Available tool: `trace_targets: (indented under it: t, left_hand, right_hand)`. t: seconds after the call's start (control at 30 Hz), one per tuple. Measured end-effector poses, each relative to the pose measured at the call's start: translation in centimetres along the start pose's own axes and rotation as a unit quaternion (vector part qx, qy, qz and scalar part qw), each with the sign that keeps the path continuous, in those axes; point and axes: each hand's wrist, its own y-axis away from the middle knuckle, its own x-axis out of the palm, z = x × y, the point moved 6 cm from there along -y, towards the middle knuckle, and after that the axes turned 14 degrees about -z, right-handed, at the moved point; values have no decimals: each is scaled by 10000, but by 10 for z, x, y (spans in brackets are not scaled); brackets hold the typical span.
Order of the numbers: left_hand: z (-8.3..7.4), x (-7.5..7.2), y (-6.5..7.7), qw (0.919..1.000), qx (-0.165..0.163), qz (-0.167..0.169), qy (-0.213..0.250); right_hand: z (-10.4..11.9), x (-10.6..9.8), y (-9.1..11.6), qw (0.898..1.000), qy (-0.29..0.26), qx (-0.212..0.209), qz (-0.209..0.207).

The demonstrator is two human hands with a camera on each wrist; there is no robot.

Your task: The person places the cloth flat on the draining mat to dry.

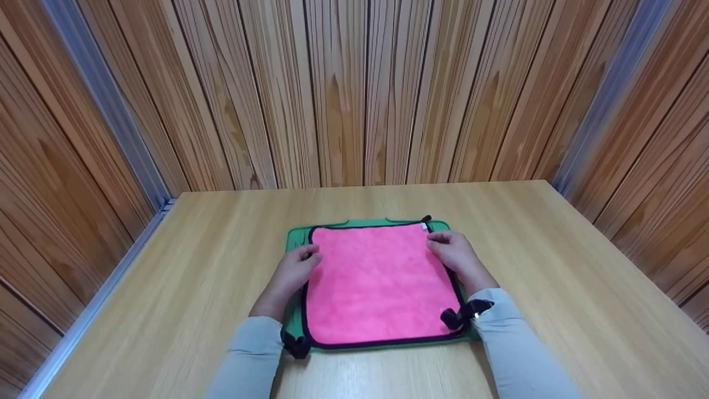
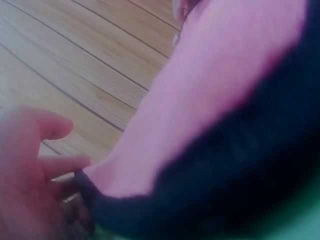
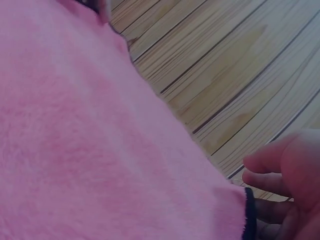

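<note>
A square pink cloth [image 1: 382,282] with a black border lies spread flat over a green board [image 1: 294,239], which shows as a rim around it. At the cloth's far right corner are a small white tag [image 1: 424,226] and a black loop [image 1: 426,218]. My left hand [image 1: 291,271] is at the left edge of the cloth, fingertips touching the dark border [image 2: 127,210] in the left wrist view, thumb apart from it. On the right edge, below the tag, my right hand [image 1: 457,255] touches the border with loose fingers; its thumb [image 3: 267,156] stands clear of the cloth.
The board and cloth rest on a light wooden table [image 1: 221,233]. Wood-plank walls [image 1: 343,100] enclose it behind and on both sides, with grey metal posts in the corners. Black straps [image 1: 468,313] are on both wrists, over light sleeves.
</note>
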Motion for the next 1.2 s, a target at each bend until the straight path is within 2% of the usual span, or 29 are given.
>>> trace_targets:
  t: [0.13,0.27,0.37,0.5,0.6,0.73,0.83,0.93,1.03,1.1,1.2]
  left_hand:
    - [1,-1,0,9996,152,-113,221]
    - [-1,-4,0,9973,378,-186,595]
    - [-1,-4,-1,9970,371,-244,641]
    - [1,-1,-5,9998,-66,36,203]
    - [-2,0,-8,9983,-455,365,-85]
    - [-10,-2,-16,9955,-804,504,3]
    - [-12,0,-20,9947,-882,490,178]
    - [-12,5,-21,9935,-988,448,335]
    - [-13,9,-20,9935,-944,351,525]
    - [-14,10,-20,9933,-846,252,745]
    - [-18,8,-21,9924,-497,24,1126]
  right_hand:
    - [0,-1,-1,9997,-42,-128,-201]
    - [1,-9,0,9975,-401,-131,-568]
    - [-1,-11,0,9971,-343,-65,-682]
    - [-2,-8,-6,9994,144,62,-299]
    - [2,-5,-14,9996,178,234,-12]
    - [8,-1,-28,9985,-88,514,189]
    - [9,4,-36,9979,9,582,300]
    - [10,8,-39,9983,214,399,362]
    - [14,9,-40,9991,231,62,346]
    - [16,7,-40,9996,114,-120,248]
    - [19,2,-41,9995,-153,-286,-22]
